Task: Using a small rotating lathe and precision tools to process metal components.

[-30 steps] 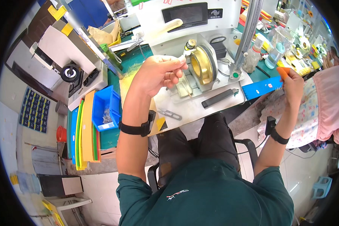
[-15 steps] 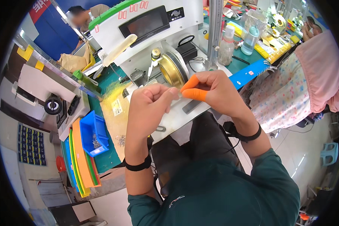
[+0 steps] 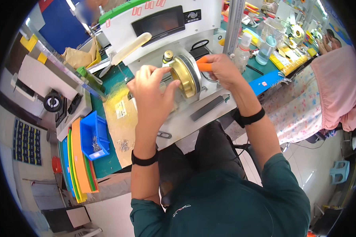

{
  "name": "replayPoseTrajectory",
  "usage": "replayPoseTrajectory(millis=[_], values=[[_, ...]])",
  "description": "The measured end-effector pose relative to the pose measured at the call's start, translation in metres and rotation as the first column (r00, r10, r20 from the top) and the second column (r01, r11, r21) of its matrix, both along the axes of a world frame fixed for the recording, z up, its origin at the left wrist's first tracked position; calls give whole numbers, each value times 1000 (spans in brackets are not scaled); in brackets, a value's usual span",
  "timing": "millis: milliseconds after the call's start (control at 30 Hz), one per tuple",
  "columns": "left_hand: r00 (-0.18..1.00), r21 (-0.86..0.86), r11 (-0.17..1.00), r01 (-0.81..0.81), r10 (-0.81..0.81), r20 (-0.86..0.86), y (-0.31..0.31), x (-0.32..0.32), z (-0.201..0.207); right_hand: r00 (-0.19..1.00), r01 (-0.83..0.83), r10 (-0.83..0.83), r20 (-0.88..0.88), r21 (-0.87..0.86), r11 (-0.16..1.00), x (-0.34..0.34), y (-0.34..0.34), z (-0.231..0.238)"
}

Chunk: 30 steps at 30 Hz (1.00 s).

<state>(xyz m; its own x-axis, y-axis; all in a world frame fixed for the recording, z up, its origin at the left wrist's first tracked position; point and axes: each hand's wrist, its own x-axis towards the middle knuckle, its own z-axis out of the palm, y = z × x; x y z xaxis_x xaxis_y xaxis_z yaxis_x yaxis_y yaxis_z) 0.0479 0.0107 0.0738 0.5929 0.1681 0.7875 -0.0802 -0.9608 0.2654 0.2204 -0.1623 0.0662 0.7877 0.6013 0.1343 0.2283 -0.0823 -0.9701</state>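
My left hand [image 3: 151, 89] is at the near left side of a brass-coloured wheel [image 3: 184, 81] on a white machine. Its thumb and forefinger are spread apart, their tips at the wheel's rim; whether they touch it I cannot tell. Orange finger covers sit on the thumb and forefinger of my right hand [image 3: 223, 71]. Those two fingers press together just right of the wheel's dark and silver back rim; anything thin between them is too small to make out. A flat dark grey bar [image 3: 207, 108] lies on the machine's white base below my right hand.
Left of the machine, a blue bin [image 3: 95, 136] holds small metal pieces, beside a brown sheet [image 3: 120, 122] with fine yellow strands. A pale handle-like bar [image 3: 131, 49] juts out before the screen [image 3: 158, 25]. Bottles [image 3: 266, 50] stand at right, near a blue strip [image 3: 267, 83].
My hands have drawn apart from their meeting point before the wheel. The right moved up to the wheel's right side; the left rose, its thumb and forefinger spreading at the rim.
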Motion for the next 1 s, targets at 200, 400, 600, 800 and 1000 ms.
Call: replayPoseTrajectory(millis=[200, 400, 600, 800, 1000], values=[[998, -90, 995, 48, -52, -38, 4, 8, -7, 844, -144, 264, -466, 278, 950, 3, 29, -33], [1000, -95, 995, 6, -7, -10, 6, 13, -17, 833, -207, 307, -459, 256, 944, 7, 30, -35], [991, -96, 995, -5, 18, 135, -5, 16, -17, 858, -270, 292, -422, 114, 956, 8, 16, -22], [852, -782, 343, 521, -265, 452, 15, -58, 10, 981, -96, 90, -171, -26, 995, 29, -60, -6], [521, -697, -283, 659, -496, 695, 43, -69, 4, 894, 350, -377, 242, 149, 925, 66, -80, -17]])
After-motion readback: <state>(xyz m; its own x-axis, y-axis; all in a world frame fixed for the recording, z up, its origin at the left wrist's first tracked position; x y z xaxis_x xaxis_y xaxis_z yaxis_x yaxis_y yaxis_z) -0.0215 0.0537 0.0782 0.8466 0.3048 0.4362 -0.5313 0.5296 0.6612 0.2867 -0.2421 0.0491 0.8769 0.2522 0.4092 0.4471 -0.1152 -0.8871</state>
